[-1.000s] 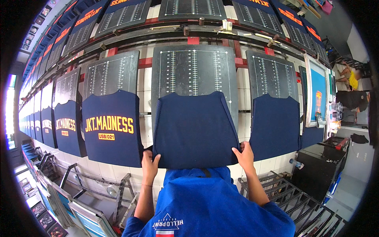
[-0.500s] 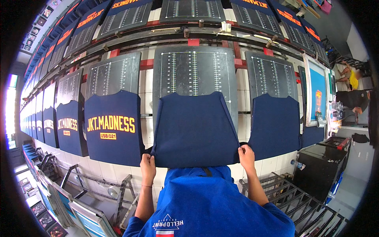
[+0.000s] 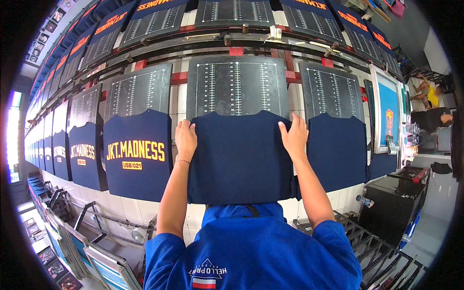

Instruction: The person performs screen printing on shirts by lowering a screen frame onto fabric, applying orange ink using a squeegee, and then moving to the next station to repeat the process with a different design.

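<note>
A plain navy fabric panel (image 3: 239, 159) lies flat over the lower part of a dark board (image 3: 237, 87) marked with white and yellow ruled scales. At the panel's upper left corner is my left hand (image 3: 186, 138), thumb apart from the fingers, touching the side edge. My right hand (image 3: 295, 137) rests at the upper right corner, its thumb on the cloth and its fingers spread along the edge. Left of it, another navy panel (image 3: 137, 181) bears yellow-and-orange printed lettering. A plain navy panel (image 3: 337, 157) covers the board to the right.
Several more boards with navy panels run down the row and across a rail (image 3: 203, 41). A framed printing screen (image 3: 386, 111) leans at the right, above a black cabinet (image 3: 391, 203). Black metal racks (image 3: 348, 237) stand below. Other people are at the far right.
Both hands have moved up from the panel's lower corners to its upper corners. The slanting side edges, folded inward before, now lie spread out wider over the board.
</note>
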`<control>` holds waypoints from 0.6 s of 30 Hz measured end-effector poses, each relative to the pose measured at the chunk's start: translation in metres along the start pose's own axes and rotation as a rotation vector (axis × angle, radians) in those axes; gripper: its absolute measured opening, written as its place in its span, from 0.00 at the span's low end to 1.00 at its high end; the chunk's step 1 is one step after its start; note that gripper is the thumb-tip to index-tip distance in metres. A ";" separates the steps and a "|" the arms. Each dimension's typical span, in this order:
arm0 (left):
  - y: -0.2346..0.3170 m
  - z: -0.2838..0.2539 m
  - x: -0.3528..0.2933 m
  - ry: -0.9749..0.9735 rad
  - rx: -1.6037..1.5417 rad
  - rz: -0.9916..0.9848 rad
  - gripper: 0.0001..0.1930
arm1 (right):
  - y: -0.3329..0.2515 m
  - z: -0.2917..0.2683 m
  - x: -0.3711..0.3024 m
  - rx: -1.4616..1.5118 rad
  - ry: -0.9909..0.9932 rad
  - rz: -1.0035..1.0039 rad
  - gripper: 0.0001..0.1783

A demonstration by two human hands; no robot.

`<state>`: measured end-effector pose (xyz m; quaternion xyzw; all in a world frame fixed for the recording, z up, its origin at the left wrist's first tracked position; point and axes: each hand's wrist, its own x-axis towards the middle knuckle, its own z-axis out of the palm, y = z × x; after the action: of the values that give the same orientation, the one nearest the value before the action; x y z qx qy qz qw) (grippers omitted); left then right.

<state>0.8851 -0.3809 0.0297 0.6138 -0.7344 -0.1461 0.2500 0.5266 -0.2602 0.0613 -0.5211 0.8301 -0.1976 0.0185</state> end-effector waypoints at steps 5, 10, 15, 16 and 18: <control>0.000 0.000 0.000 0.004 -0.026 -0.028 0.09 | 0.014 0.023 0.001 0.047 -0.091 0.127 0.18; 0.008 -0.005 -0.002 0.059 0.065 0.015 0.07 | 0.014 0.024 0.003 0.010 0.004 0.090 0.13; 0.056 -0.030 -0.051 -0.361 0.113 0.736 0.26 | -0.073 -0.015 -0.021 0.113 -0.176 -0.379 0.27; 0.053 -0.037 -0.046 -0.441 0.158 0.568 0.29 | -0.066 -0.002 -0.043 0.103 -0.211 -0.470 0.31; 0.013 -0.057 -0.037 -0.367 0.390 0.211 0.32 | -0.058 0.013 -0.053 0.000 -0.270 -0.405 0.38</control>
<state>0.9100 -0.3370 0.0764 0.5339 -0.8414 -0.0841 0.0041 0.6034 -0.2404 0.0601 -0.6985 0.6988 -0.1258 0.0894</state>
